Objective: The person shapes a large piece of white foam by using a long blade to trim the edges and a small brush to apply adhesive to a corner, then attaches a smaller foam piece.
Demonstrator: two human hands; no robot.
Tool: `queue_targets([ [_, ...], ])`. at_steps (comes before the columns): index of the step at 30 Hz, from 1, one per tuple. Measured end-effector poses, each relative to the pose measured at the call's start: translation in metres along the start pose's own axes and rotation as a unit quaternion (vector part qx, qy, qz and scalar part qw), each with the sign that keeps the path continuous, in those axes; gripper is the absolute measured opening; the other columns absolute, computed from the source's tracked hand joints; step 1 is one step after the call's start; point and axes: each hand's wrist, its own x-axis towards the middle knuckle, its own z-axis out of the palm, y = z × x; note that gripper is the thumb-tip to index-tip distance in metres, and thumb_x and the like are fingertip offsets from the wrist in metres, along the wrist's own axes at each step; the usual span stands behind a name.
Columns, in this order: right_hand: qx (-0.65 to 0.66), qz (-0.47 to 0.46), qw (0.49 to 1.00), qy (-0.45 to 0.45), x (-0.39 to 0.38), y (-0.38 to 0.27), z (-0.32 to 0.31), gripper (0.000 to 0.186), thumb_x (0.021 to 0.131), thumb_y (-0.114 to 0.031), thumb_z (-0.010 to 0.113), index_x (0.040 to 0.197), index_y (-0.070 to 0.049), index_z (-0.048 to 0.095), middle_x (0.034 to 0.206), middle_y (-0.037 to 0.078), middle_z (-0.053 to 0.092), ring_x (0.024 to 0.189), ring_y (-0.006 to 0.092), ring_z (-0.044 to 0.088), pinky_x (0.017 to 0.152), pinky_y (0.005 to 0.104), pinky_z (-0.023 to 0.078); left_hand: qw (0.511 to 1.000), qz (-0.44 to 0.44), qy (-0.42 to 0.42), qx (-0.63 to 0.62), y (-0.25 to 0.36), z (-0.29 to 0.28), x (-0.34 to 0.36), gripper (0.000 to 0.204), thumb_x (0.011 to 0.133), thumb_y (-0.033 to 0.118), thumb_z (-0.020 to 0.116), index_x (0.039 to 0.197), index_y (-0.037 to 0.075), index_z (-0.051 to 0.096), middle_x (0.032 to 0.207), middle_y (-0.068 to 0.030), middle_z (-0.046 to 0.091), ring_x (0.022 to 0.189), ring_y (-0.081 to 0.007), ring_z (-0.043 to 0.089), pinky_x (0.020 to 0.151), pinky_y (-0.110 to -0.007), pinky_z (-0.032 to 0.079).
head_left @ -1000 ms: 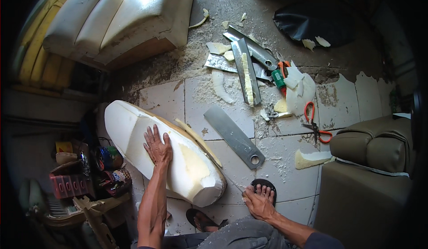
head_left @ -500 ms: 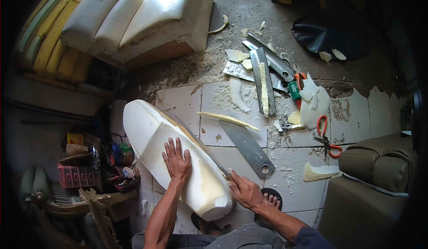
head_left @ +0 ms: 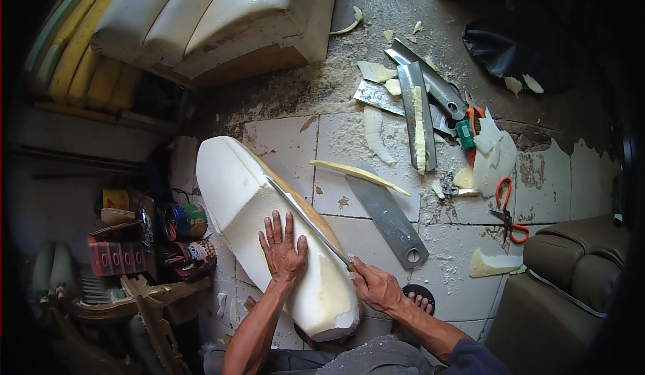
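A long white foam seat pad (head_left: 235,190), yellowed towards its near end, lies slanting in front of me. My left hand (head_left: 283,253) rests flat on its top, fingers spread. My right hand (head_left: 377,286) is closed round the near end of a long, narrow-bladed knife (head_left: 308,222); the fingers cover its handle. The blade lies along the pad's upper right edge, pointing away and to the left, beside a tan strip of the pad's side (head_left: 319,219). Right of the pad, a wide flat metal blade (head_left: 386,220) lies on the tiles under a thin foam offcut (head_left: 359,175).
More metal blades (head_left: 416,116), foam scraps (head_left: 494,163) and orange-handled scissors (head_left: 505,210) lie at the right. A cream upholstered seat (head_left: 248,19) stands far left, a brown padded seat (head_left: 571,261) near right. Cans (head_left: 185,222) and a red box (head_left: 117,255) crowd the left. A sandalled foot (head_left: 420,300) is near my right hand.
The knife blade has come up from beside the pad onto its upper right edge. My left hand stays pressed on the foam. The whole view has shifted slightly.
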Motion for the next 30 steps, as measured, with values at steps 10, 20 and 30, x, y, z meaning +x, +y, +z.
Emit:
queue_targets([
  [10,0.024,-0.019,1.0,-0.002,0.027,0.0,0.01,0.042,0.103,-0.035,0.055,0.14,-0.014,0.059,0.086,0.023,0.069,0.075,0.0438,0.069,0.071,0.0533,0.058,1.0,-0.013,0.006,0.019,-0.006,-0.002,-0.002,0.072,0.098,0.046,0.047,0.164,0.02,0.029,0.172,-0.0112,0.014,0.159,-0.0342,0.008,0.125,-0.058,0.001],
  [20,0.009,0.014,0.995,0.1,0.089,0.008,0.017,0.07,0.104,-0.037,0.055,0.162,-0.011,0.025,0.101,0.023,0.072,0.085,0.0403,0.072,0.078,0.048,0.059,1.0,-0.004,0.007,-0.012,0.006,-0.005,0.006,0.072,0.098,0.044,0.049,0.163,0.019,0.031,0.171,-0.0124,0.018,0.158,-0.0344,0.01,0.125,-0.056,0.003],
  [30,-0.417,0.056,0.826,0.374,0.0,0.049,-0.118,0.059,0.091,-0.019,0.069,0.142,0.005,0.051,0.124,0.029,0.06,0.113,0.0431,0.059,0.097,0.0501,0.048,0.998,-0.059,0.015,-0.005,0.003,0.0,0.03,0.07,0.101,0.041,0.044,0.164,0.018,0.026,0.172,-0.0132,0.014,0.159,-0.0349,0.006,0.124,-0.062,0.003],
])
